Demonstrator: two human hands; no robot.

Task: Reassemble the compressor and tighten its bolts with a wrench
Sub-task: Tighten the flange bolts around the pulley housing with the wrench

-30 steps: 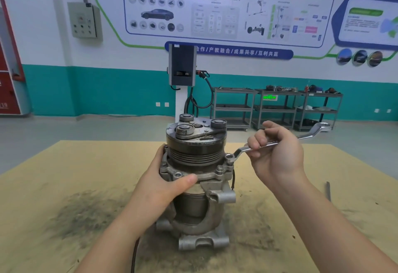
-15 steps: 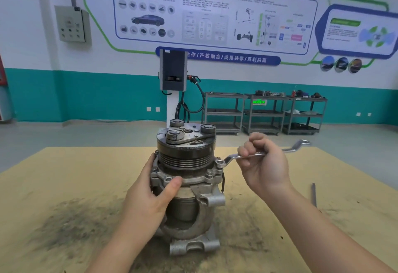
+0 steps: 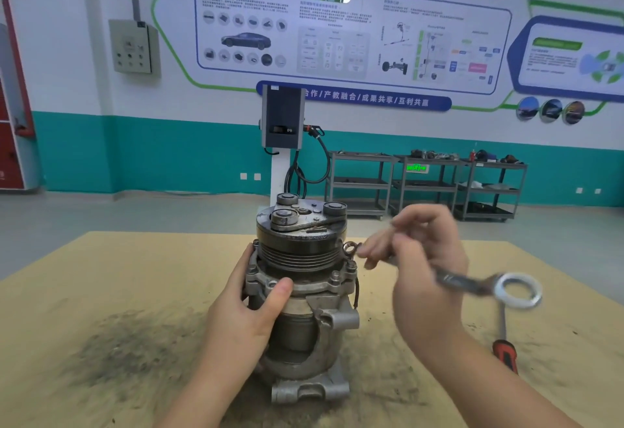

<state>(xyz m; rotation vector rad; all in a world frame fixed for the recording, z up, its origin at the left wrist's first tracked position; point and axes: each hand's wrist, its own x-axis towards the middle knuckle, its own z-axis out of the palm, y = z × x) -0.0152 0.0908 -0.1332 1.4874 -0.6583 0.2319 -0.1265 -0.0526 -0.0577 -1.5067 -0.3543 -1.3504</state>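
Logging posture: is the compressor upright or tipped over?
Upright. The compressor stands on the table, pulley end up, left hand gripping its body.

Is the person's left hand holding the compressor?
Yes, the left hand wraps round the side of the upright compressor, thumb pressed on its flange, while the right hand holds the wrench.

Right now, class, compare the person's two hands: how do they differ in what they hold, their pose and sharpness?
The left hand wraps the compressor body, thumb pressed on its flange; the right hand holds the ring wrench beside it. The left hand looks sharp; the right hand and wrench are motion-blurred. The left hand sits lower, the right hand higher, near the pulley. Both work over the yellow tabletop.
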